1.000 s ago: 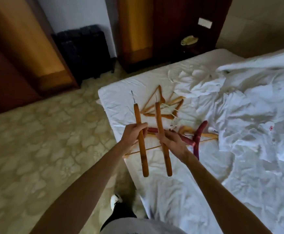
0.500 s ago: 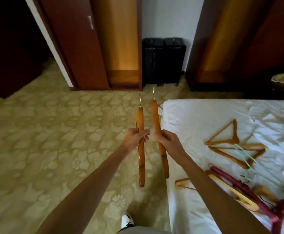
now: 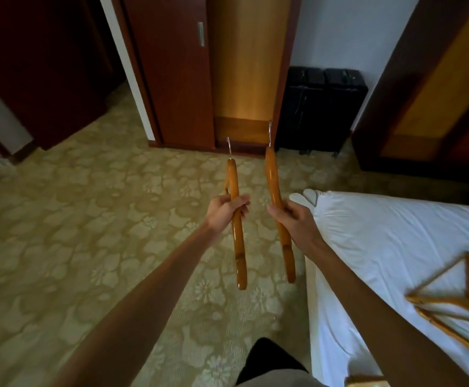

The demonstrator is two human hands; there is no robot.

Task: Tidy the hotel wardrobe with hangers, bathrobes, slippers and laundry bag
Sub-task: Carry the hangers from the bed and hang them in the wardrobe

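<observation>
My left hand grips a wooden hanger seen edge-on, its metal hook pointing away from me. My right hand grips a second wooden hanger the same way, a little farther forward. Both hangers are held over the patterned floor, apart from each other. Ahead stands the open wardrobe with a lit wooden interior and a dark red sliding door. More wooden hangers lie on the white bed at the right.
A black suitcase stands against the white wall right of the wardrobe. Another wooden cabinet rises at the far right. A dark doorway opens at the left. The bed's corner is close to my right arm.
The view has swung left from the bed toward the wardrobe. Both hands have carried the hangers off the bed, moved them slightly apart, and come nearer the wardrobe.
</observation>
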